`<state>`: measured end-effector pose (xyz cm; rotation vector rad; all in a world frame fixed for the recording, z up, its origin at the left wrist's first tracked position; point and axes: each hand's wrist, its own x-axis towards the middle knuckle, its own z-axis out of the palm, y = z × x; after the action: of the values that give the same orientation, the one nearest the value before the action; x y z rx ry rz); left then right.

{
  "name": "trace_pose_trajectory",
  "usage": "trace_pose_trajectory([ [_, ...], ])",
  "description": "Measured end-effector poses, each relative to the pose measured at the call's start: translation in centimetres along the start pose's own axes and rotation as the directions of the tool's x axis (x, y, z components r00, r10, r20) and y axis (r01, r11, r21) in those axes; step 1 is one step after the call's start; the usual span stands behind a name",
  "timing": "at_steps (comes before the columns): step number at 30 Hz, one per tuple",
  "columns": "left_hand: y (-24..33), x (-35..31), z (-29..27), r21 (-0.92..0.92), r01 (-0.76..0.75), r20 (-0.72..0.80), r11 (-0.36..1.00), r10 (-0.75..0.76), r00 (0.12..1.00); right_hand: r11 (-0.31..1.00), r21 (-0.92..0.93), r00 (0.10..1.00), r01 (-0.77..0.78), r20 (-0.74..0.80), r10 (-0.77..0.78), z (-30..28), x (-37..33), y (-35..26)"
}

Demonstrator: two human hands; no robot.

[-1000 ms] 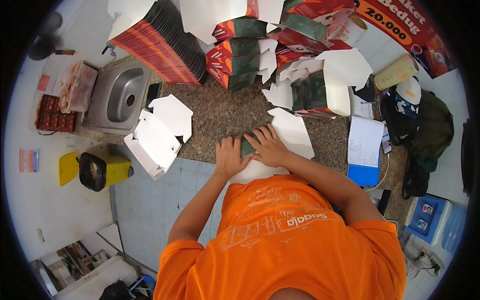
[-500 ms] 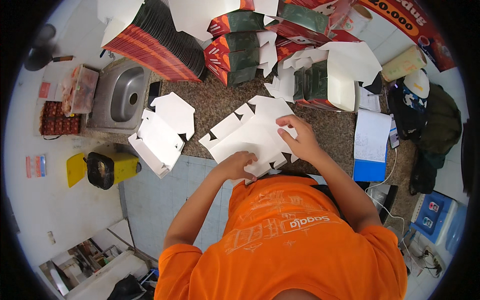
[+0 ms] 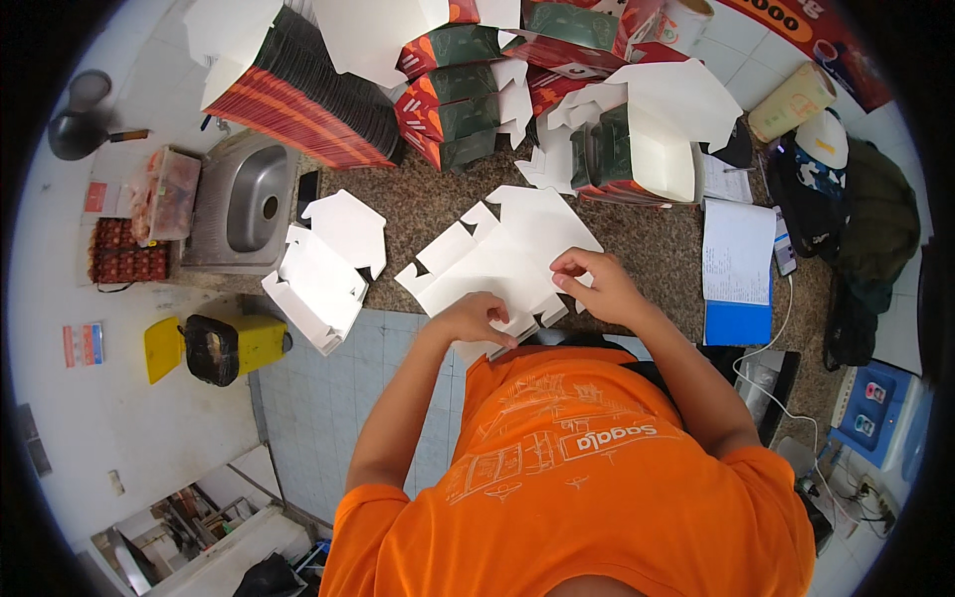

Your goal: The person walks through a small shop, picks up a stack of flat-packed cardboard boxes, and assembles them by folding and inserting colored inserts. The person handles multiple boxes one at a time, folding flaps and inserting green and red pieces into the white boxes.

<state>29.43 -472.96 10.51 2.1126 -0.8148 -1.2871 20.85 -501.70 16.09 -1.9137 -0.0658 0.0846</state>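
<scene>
An unfolded white food box point(image 3: 497, 254) lies at the counter's front edge, inner side up, its notched flaps spread out. My left hand point(image 3: 476, 320) is closed on its near edge, with the thumb toward my body. At the right side my right hand point(image 3: 600, 287) has its fingers curled and thumb pressed together on a side flap, which they partly hide. Left of these, a second white box point(image 3: 316, 284) sits partly folded, with raised walls and its lid laid open, jutting past the counter edge.
Tall stacks of flat red-and-black boxes point(image 3: 298, 99) and folded green-and-red boxes point(image 3: 453, 109) stand at the back. An open box point(image 3: 662, 154) is behind my right hand. A steel sink point(image 3: 261, 199) lies left; a notebook point(image 3: 738, 254), phone point(image 3: 784, 249) and cable lie right.
The right side flap has been raised and folded inward by my right hand, which has shifted slightly down. My left hand stays at the near edge. The whole view has tilted slightly.
</scene>
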Motion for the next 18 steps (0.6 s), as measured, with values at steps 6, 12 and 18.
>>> trace_pose_trajectory([
  [6,-2.2,-0.3,1.7,-0.029,-0.176,-0.083,0.984,0.173,0.981,0.922,-0.371,0.896,-0.113,0.363,0.256,0.4,-1.6,1.9],
  [12,-2.8,0.5,0.3,-0.112,0.002,-0.013,0.994,-0.003,1.0,0.926,-0.37,0.95,0.074,0.308,0.047,2.8,-1.8,7.8],
  [18,-3.1,0.1,-1.8,-0.266,0.18,-0.218,0.947,-0.241,0.946,0.92,-0.379,0.974,-0.101,0.152,0.169,2.1,-0.8,5.5],
])
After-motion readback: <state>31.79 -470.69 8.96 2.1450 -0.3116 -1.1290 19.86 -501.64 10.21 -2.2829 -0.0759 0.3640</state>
